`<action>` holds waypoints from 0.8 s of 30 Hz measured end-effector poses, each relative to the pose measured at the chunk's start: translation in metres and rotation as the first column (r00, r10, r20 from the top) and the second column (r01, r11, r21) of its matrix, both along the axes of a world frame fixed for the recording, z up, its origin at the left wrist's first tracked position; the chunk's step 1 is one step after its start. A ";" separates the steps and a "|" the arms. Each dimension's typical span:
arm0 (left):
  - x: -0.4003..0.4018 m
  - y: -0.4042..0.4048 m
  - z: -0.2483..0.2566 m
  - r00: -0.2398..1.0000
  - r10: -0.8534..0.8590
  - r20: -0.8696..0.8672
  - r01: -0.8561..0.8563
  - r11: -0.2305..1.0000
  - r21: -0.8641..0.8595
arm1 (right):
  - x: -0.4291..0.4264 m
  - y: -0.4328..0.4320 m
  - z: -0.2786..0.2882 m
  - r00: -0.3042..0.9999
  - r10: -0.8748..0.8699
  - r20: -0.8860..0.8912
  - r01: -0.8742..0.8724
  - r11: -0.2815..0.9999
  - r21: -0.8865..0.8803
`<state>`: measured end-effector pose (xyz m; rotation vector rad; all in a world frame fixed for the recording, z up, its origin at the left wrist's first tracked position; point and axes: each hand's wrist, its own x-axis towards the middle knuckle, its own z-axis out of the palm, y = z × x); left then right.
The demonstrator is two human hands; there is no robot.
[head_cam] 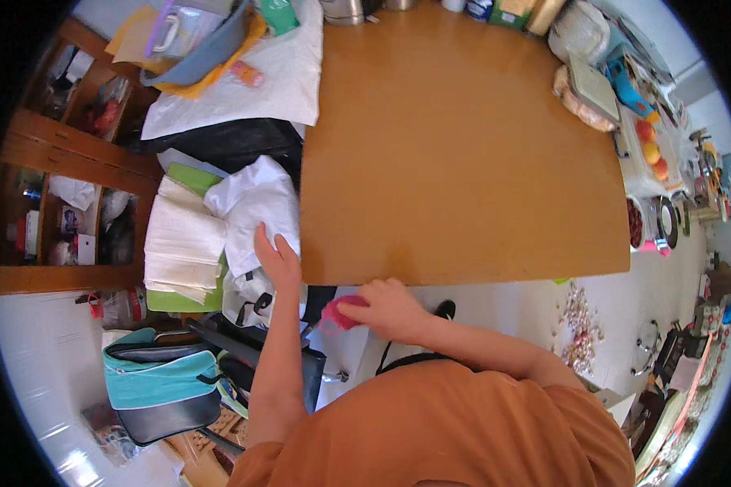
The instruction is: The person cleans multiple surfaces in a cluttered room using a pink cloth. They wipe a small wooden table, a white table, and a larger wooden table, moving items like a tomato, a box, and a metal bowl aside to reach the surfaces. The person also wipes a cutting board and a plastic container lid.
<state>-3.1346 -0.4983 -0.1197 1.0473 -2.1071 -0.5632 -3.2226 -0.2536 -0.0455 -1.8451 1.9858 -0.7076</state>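
My right hand (pixel 391 309) is closed around a bunched pink-red cloth (pixel 344 312) at the near edge of a brown wooden table (pixel 463 152). Part of the cloth is hidden under the fingers. To the left, my left hand (pixel 277 259) has its fingers apart and holds nothing. It is over or against a crumpled white bag or cloth (pixel 259 201) beside the table's left edge; whether it touches is not plain. Folded cream cloth (pixel 183 237) lies left of that, on something green (pixel 186 302).
A teal and black bag (pixel 161 380) is at lower left, below a wooden cabinet (pixel 73 146) with glass doors. A grey-blue basin (pixel 204 61) stands at upper left. Peaches or apples (pixel 650 152) sit in a tray at right. Small items lie scattered on the floor (pixel 579 329).
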 end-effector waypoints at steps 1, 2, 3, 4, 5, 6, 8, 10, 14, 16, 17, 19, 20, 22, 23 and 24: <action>0.007 -0.006 -0.007 1.000 0.020 -0.012 -0.020 1.000 0.017 | -0.005 -0.009 0.003 0.992 -0.094 -0.084 0.088 0.993 -0.072; 0.014 -0.011 -0.015 0.999 0.040 -0.023 -0.039 0.999 0.034 | -0.009 -0.021 0.006 0.969 -0.193 -0.156 0.169 0.973 -0.155; 0.001 -0.008 -0.025 0.999 0.032 -0.021 -0.028 0.987 0.156 | -0.015 -0.027 -0.011 0.955 -0.192 -0.227 0.180 0.981 -0.072; -0.010 -0.005 -0.035 0.998 0.018 -0.056 -0.004 0.970 0.242 | -0.021 -0.030 -0.028 0.958 -0.143 -0.248 0.132 0.989 -0.059; -0.022 -0.003 -0.044 0.996 0.002 -0.089 0.027 0.946 0.324 | -0.027 -0.031 -0.042 0.959 -0.097 -0.266 0.088 0.995 -0.044; -0.024 -0.010 -0.049 0.994 0.010 -0.110 0.028 0.940 0.340 | -0.031 -0.045 -0.046 0.960 -0.029 -0.277 0.018 0.999 -0.045; -0.020 -0.024 -0.051 0.990 0.030 -0.139 0.022 0.934 0.356 | -0.037 -0.078 -0.035 0.960 -0.055 -0.275 0.042 0.998 -0.052; -0.038 -0.028 -0.043 0.994 -0.009 -0.110 0.058 0.889 0.454 | -0.056 -0.102 -0.035 0.953 -0.131 -0.274 0.121 0.991 -0.054; -0.066 -0.046 -0.041 0.991 -0.111 0.076 0.064 0.886 0.460 | -0.097 -0.155 -0.031 0.908 -0.293 -0.298 0.291 0.955 -0.054; -0.085 -0.036 -0.036 0.997 -0.035 0.068 0.003 0.907 0.422 | -0.124 -0.174 -0.033 0.880 -0.359 -0.311 0.364 0.930 -0.045; -0.094 -0.029 -0.029 0.998 0.004 0.063 -0.029 0.915 0.403 | -0.140 -0.182 -0.033 0.870 -0.389 -0.304 0.389 0.919 -0.065; -0.102 -0.020 -0.020 0.979 -0.036 0.202 -0.052 0.908 0.416 | -0.169 -0.201 -0.038 0.845 -0.442 -0.300 0.447 0.893 -0.058; -0.105 -0.018 -0.016 0.962 -0.057 0.268 -0.064 0.904 0.423 | -0.186 -0.211 -0.040 0.829 -0.464 -0.312 0.479 0.877 -0.033; -0.111 -0.013 -0.003 0.923 -0.097 0.373 -0.038 0.940 0.339 | -0.221 -0.227 -0.045 0.799 -0.513 -0.314 0.526 0.849 -0.048; -0.113 -0.011 0.001 0.897 -0.111 0.427 -0.024 0.954 0.299 | -0.238 -0.235 -0.050 0.787 -0.539 -0.300 0.540 0.837 -0.087; -0.111 -0.012 0.004 0.891 -0.110 0.440 -0.037 0.949 0.312 | -0.254 -0.247 -0.052 0.783 -0.557 -0.277 0.544 0.829 -0.129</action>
